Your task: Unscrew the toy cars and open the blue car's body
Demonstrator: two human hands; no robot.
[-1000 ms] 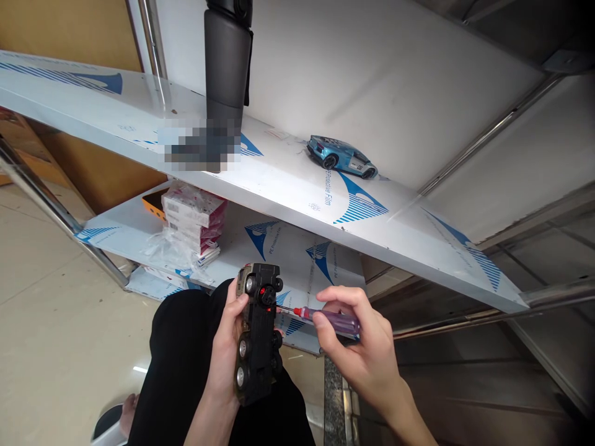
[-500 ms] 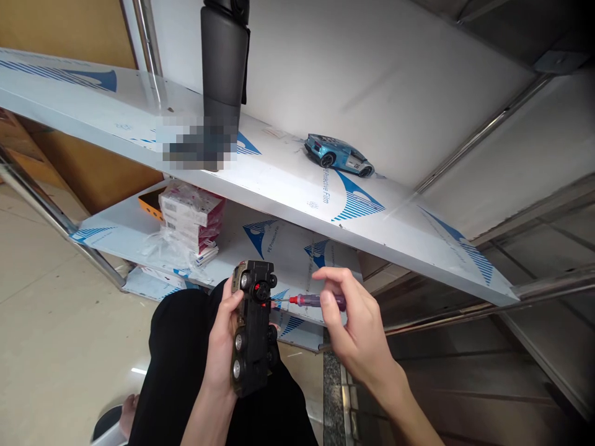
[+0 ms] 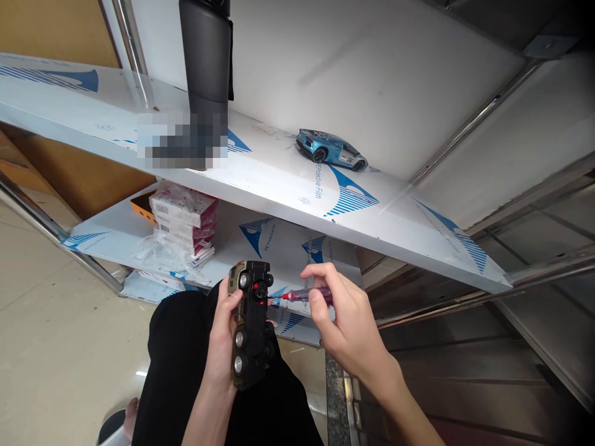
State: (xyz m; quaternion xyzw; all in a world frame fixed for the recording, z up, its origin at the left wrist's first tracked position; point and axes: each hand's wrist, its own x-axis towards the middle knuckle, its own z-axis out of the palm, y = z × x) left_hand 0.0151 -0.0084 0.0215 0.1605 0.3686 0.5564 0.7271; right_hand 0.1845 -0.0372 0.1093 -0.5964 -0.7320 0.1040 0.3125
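The left hand (image 3: 222, 337) grips the toy truck (image 3: 251, 334) above the lap (image 3: 179, 341), underside facing the person, likely to expose it to the screwdriver (image 3: 300, 295). The right hand (image 3: 346, 322) grips that by its handle, shaft pointing sideways at the truck; whether the tip touches cannot be told. On the upper shelf (image 3: 274, 170) stand 1 blue toy car (image 3: 332, 152) and 1 dark cylinder (image 3: 207, 56); wrapped boxes (image 3: 179, 214) sit on the lower shelf (image 3: 227, 244). None of these seems to obstruct the hands.
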